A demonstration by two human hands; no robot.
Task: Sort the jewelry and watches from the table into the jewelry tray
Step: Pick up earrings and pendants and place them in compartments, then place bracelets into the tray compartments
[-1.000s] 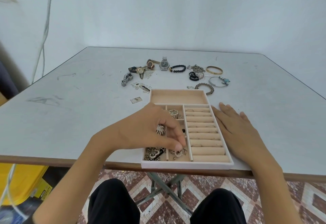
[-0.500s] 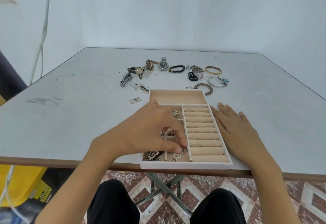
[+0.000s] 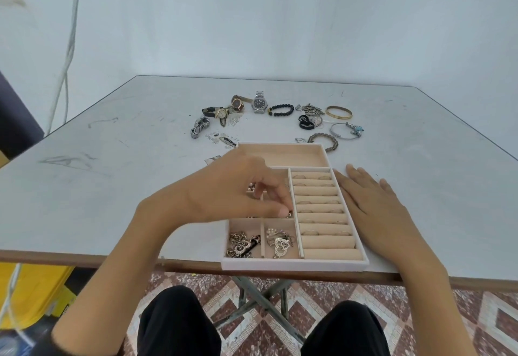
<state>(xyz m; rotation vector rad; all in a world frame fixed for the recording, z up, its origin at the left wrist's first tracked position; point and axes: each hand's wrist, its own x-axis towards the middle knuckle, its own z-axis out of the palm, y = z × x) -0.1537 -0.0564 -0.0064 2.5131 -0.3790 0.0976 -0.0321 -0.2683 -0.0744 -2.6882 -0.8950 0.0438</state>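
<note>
Beige jewelry tray [image 3: 294, 265] getting filled: left hand [image 3: 241, 190], moved farther in, pinching small dark piece [image 3: 288, 214]; right hand [image 3: 372, 204] lying flat, empty; watches [image 3: 259, 103] waiting.

Left hand [image 3: 238, 187] curled, fingertips pinched; right hand [image 3: 372, 204] flat, palm down.

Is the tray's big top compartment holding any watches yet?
No, the top compartment of the jewelry tray shows only bare lining, and the silver watch lies on the table.
</note>
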